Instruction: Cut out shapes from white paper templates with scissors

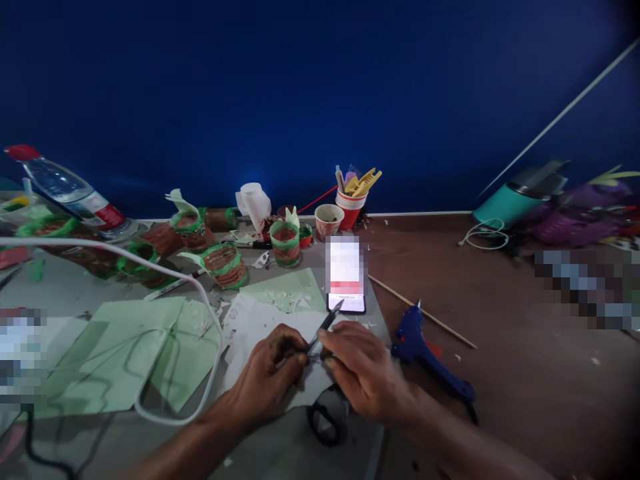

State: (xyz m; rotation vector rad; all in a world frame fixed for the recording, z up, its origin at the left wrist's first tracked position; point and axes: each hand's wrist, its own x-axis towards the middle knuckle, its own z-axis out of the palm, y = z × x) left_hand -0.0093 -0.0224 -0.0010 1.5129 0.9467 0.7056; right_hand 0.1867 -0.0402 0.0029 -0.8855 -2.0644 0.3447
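My left hand is closed, thumb and forefinger pinched at the lower end of a slim dark craft knife. The knife slants up to the right, its silver tip pointing away from me. My right hand is closed beside it, forefinger against the knife's side; a small dark piece between these fingertips is too hidden to name. Both hands are above a white sheet of paper strewn with scraps. Below them, black-handled scissors are partly covered by the right hand. A lit phone stands just beyond.
A blue glue gun and a wooden stick lie to the right. Green paper and a white cable are left. Behind are decorated jars, paper cups, a water bottle and a teal bottle.
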